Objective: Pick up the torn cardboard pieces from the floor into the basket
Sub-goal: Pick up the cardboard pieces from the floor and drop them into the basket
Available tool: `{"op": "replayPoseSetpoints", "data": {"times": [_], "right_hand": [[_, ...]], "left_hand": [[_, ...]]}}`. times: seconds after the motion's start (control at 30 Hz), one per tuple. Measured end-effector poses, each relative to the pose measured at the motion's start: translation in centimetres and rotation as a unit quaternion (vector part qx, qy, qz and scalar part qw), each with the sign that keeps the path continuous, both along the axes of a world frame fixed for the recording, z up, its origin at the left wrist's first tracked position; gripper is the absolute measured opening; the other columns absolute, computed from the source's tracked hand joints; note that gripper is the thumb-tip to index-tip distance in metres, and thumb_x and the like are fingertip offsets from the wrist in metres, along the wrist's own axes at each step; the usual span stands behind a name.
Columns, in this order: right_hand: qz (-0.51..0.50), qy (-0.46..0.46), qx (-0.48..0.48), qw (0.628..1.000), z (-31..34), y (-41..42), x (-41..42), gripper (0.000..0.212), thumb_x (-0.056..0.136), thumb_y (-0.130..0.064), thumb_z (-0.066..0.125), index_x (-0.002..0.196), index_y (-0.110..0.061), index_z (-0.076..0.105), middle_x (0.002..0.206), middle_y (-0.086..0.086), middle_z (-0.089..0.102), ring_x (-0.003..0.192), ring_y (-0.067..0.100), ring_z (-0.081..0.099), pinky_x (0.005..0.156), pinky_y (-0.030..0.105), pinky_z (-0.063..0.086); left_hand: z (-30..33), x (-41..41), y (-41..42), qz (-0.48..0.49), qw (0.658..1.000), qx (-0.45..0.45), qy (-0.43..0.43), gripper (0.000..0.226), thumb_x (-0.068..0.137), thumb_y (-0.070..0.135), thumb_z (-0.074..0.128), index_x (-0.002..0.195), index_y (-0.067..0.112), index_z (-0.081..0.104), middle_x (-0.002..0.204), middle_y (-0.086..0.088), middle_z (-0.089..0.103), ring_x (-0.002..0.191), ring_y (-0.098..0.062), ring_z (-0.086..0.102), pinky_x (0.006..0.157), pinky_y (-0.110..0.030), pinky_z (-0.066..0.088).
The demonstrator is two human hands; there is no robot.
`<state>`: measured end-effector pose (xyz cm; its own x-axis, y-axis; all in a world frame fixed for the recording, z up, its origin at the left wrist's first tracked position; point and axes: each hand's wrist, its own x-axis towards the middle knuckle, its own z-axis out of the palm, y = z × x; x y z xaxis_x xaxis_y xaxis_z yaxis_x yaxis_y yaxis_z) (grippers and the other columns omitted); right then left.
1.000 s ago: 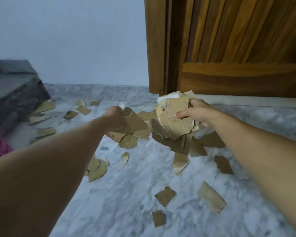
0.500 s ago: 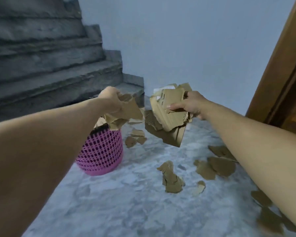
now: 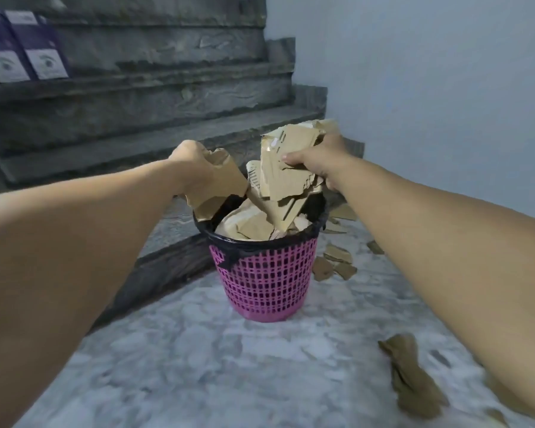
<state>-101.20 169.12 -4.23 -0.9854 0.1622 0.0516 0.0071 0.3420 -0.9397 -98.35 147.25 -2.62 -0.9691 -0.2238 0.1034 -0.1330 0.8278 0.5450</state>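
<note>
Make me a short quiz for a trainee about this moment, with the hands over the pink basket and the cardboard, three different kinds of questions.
1. True or false: the left hand holds no cardboard.
2. Multiple choice: where do the loose cardboard pieces nearest the pink basket lie? A) on the stairs B) on the floor to the right of the basket C) on top of the purple packets
3. Short answer: what lines the basket's rim?

Key
1. False. It grips a torn cardboard piece above the rim.
2. B. They lie on the marble floor.
3. A black liner, folded over the rim. The right hand grips a cardboard bundle over it.
</note>
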Motion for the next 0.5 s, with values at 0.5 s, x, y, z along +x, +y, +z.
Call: {"op": "replayPoseSetpoints", "data": {"times": [0.5], "right_hand": [[0.005,-0.141,0.062,0.988,-8.0,1.3,-6.4,0.023,0.077,-0.007,0.078,0.097,-0.001,0.066,0.094,0.012,0.069,0.071,0.023,0.065,0.077,0.036,0.058]], "left_hand": [[-9.7,-7.2,1.4,-0.043,0.988,-0.027,-0.145,0.074,0.079,0.043,0.075,0.131,-0.002,0.048,0.117,-0.014,0.055,0.098,-0.026,0.052,0.089,-0.036,0.046]]}}
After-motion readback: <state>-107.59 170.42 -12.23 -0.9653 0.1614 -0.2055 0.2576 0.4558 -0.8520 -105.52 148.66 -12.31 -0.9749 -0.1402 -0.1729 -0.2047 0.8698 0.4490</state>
